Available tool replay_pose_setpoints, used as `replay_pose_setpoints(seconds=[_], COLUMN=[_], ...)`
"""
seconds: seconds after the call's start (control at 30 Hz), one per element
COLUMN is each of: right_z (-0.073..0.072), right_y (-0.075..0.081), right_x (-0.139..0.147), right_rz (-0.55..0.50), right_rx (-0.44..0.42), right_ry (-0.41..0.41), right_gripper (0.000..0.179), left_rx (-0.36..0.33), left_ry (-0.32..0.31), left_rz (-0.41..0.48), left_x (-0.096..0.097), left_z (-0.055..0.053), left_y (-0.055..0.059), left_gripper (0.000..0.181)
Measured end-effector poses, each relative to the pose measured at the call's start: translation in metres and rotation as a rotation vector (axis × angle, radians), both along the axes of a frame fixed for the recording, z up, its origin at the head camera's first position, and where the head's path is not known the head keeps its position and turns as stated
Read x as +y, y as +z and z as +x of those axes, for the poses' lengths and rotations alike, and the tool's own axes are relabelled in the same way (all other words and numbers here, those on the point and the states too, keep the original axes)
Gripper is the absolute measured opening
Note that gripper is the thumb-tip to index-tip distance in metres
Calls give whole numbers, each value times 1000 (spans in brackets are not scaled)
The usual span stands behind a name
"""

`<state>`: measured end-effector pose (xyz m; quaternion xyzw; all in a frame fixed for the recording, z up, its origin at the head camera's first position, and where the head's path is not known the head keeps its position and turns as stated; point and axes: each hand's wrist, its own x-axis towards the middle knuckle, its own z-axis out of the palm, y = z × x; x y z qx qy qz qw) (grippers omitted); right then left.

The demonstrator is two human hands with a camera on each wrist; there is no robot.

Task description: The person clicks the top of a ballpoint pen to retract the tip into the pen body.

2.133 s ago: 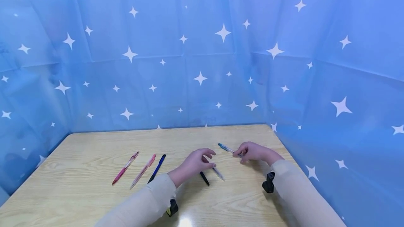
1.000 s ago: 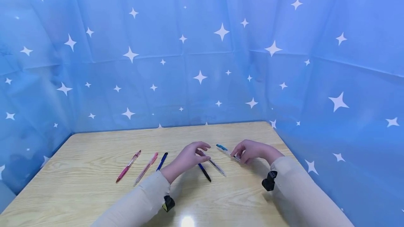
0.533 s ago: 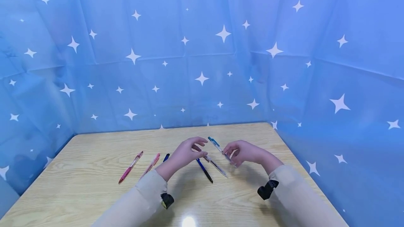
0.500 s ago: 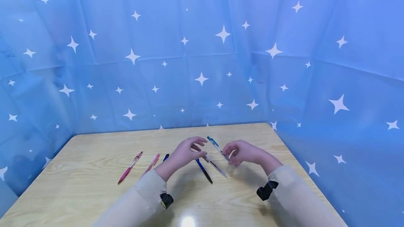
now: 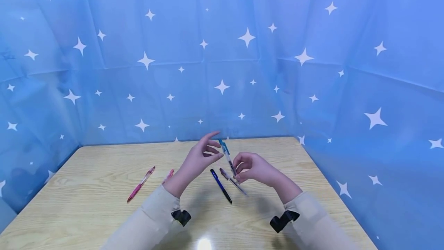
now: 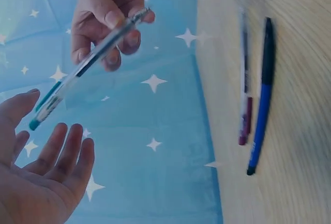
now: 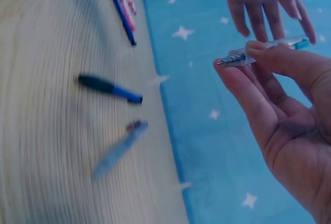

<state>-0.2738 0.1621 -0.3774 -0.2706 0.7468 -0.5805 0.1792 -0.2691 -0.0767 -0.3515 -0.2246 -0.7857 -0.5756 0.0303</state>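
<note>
My right hand [image 5: 256,169] pinches a clear ballpoint pen with a teal clip [image 5: 225,150] near its tip, between thumb and fingers. In the left wrist view the pen [image 6: 77,71] slants through the air, teal end toward my left hand [image 6: 44,182]. Fingers and thumb of the left hand [image 5: 195,161] are spread around that end without gripping it. On the table below lie a blue pen with a black grip [image 5: 221,186] and a clear pen with a dark red end [image 5: 237,186].
Left of the left arm lie a red-pink pen [image 5: 140,184] and a lighter pink pen [image 5: 169,175], partly covered by the wrist. Another blue pen [image 7: 123,14] shows beside them in the right wrist view. A starry blue curtain [image 5: 138,80] closes off the wooden table [image 5: 86,203].
The right hand has lifted the teal pen off the table and brought it leftward, turning it more upright. My left hand has moved left and up, with its fingers opening wider.
</note>
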Motion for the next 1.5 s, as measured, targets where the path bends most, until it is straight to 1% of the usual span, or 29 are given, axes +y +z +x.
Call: replay_pose_setpoints(seconds=[0.07, 0.1, 0.27, 0.3, 0.33, 0.47, 0.57, 0.73, 0.83, 1.07, 1.27, 1.5], right_z=[3, 4, 11, 12, 13, 15, 17, 21, 22, 25, 26, 26], right_y=[1, 1, 1, 1, 1, -1, -3, -7, -9, -14, -13, -14], right_x=[-7, -10, -25, -27, -29, -34, -36, -42, -45, -49, -50, -51], right_rz=[-37, -53, -120, -131, -140, -180, -201, -219, -238, -288, -291, -311], right_rx=[14, 17, 20, 16, 14, 8, 10, -1, -14, -28, -17, -23], right_ry=[1, 2, -3, -6, -10, -35, -59, -100, -117, -127, -136, -120], right_gripper=[23, 23, 24, 24, 25, 25, 25, 25, 23, 21, 21, 22], left_rx=[-20, -27, -36, -28, -24, -20, -15, -15, -12, 27, 55, 69], left_ry=[9, 14, 41, 42, 44, 53, 45, 49, 57, 73, 88, 125], left_rz=[28, 38, 84, 100, 116, 174, 210, 302, 339, 357, 365, 391], left_x=[0, 1, 3, 2, 2, 3, 3, 4, 4, 6, 7, 9], left_z=[2, 6, 13, 14, 12, 16, 17, 18, 19, 20, 22, 26], left_y=[3, 8, 12, 12, 9, 11, 12, 13, 12, 9, 8, 9], left_gripper=[64, 63, 59, 57, 56, 51, 48, 44, 42, 40, 37, 35])
